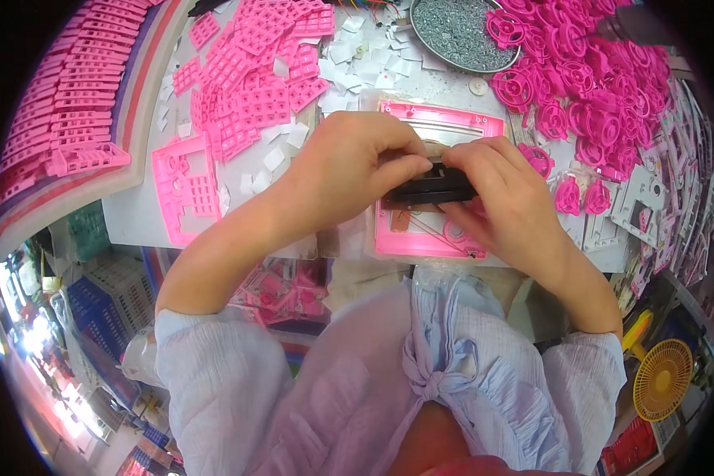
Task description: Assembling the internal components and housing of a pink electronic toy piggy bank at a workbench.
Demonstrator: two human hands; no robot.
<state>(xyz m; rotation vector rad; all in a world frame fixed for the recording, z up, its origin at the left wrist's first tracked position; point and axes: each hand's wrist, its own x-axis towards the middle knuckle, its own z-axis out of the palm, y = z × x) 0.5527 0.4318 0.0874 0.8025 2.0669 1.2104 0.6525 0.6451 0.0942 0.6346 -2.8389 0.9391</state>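
Observation:
My left hand [355, 168] and my right hand [506, 198] meet over a pink rectangular frame [420, 242] lying flat on the white table [135, 214]. Both grip a small flat black part [435, 190] between thumbs and fingers, just above the frame's middle. The left fingers curl over its left end, the right fingers hold its right end and underside. Most of the frame's centre is hidden by the hands.
Pink grid pieces [250, 79] and small white squares [357, 63] lie at the back. A round metal dish of grey bits [460, 32] stands behind. Pink wheels [579, 79] pile at the right. Another pink frame [184, 190] lies left; stacked pink trays [63, 103] far left.

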